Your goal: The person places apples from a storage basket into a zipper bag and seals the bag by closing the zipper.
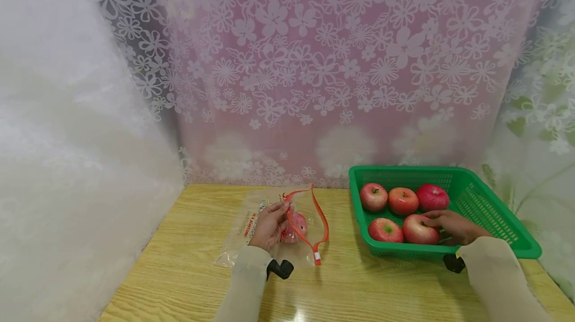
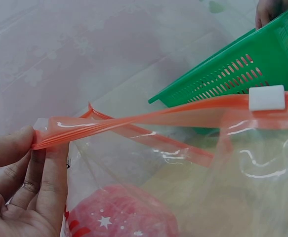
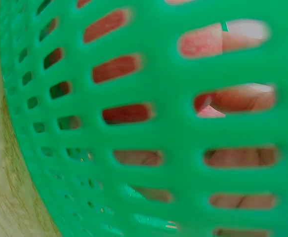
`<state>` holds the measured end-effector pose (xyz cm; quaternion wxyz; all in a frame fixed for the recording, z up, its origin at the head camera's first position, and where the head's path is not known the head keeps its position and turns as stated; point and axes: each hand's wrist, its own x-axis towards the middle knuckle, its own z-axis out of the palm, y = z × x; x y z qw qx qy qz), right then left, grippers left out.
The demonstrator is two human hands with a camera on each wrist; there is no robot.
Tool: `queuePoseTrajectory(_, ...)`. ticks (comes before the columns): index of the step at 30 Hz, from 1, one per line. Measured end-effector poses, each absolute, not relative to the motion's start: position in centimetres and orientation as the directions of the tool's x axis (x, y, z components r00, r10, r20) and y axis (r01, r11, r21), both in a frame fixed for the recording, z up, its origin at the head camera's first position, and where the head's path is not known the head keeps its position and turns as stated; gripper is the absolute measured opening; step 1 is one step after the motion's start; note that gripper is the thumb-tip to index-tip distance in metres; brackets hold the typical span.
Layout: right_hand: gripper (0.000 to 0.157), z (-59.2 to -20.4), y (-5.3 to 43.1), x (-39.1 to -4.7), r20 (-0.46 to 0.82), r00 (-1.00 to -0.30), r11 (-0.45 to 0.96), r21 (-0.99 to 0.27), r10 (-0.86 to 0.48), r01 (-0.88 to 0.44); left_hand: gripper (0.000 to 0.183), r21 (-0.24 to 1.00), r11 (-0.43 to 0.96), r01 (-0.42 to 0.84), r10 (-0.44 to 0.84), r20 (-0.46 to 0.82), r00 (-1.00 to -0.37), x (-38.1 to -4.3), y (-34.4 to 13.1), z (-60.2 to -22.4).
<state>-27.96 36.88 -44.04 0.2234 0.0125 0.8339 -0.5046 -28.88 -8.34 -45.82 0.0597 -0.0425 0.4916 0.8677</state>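
My left hand point(image 1: 268, 227) pinches the orange-edged mouth of a clear zip bag point(image 1: 314, 202) between thumb and fingers. The bag's mouth gapes toward the right, and a white slider point(image 2: 267, 98) sits on its zip strip. One red apple point(image 2: 119, 215) lies inside the bag, seen through the printed plastic. My right hand point(image 1: 458, 227) reaches into a green basket point(image 1: 494, 207) and grips a pinkish apple point(image 1: 415, 230) at its front, fingers curled over its right side. From the right wrist, the slotted basket wall point(image 3: 168, 98) hides most of that hand.
Several other apples sit in the basket, among them a dark red apple point(image 1: 432, 197), an orange-red apple point(image 1: 403, 201) and an apple with a greenish top point(image 1: 385, 230). The basket stands on the right of the wooden table point(image 1: 179, 272). A flowered curtain point(image 1: 332, 72) hangs behind.
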Motion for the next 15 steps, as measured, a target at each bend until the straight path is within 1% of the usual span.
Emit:
queuePoseTrajectory(7, 0.054, -44.01, 36.94, -27.98, -0.361, -0.912, 0.510, -0.831, -0.194, 0.221, 0.033, 0.854, -0.497, -0.156, 0.060, -0.145, -0.988, -28.86, -8.35, -45.82)
queuePoseTrajectory(15, 0.054, -43.86, 36.95, -27.72, -0.335, -0.918, 0.487, -0.851, -0.211, 0.199, 0.029, 0.855, -0.496, -0.149, 0.060, -0.137, -0.989, -28.85, -8.30, -45.87)
